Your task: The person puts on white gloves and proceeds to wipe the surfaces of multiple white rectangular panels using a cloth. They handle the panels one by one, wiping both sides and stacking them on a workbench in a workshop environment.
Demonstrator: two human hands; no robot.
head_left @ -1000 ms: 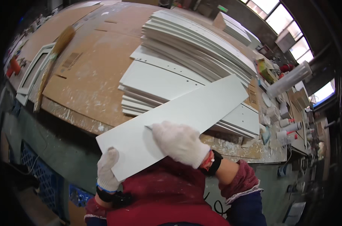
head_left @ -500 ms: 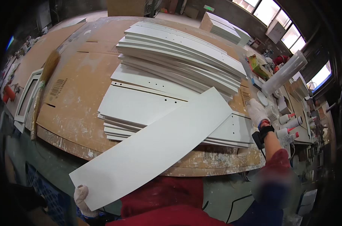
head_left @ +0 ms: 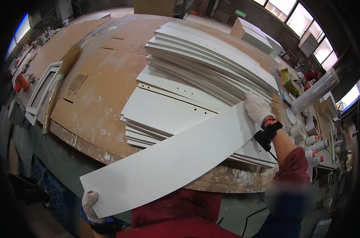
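A long plain white board (head_left: 172,156) lies slantwise across the stack, its near left end sticking out past the table edge. My left hand (head_left: 91,204), in a white knitted glove, grips that near end, thumb on top. At the far right end my gloved right hand (head_left: 257,108) is closed over the corner of the same board; its fingertips are partly hidden. Beneath lies a stack of white panels (head_left: 164,109) with small drilled holes and a groove. Behind it rises a taller pile of white panels (head_left: 211,51).
Cardboard (head_left: 96,115) covers the table. A long-handled brush (head_left: 58,89) and a white frame (head_left: 41,89) lie at left. To the right stand a clear plastic roll (head_left: 315,92), a round white lid (head_left: 291,116) and several bottles (head_left: 316,146). A blue crate (head_left: 55,190) sits below left.
My right hand has moved left from beside the bottles onto the board's far end. My left hand keeps its hold on the near end. The view has shifted slightly.
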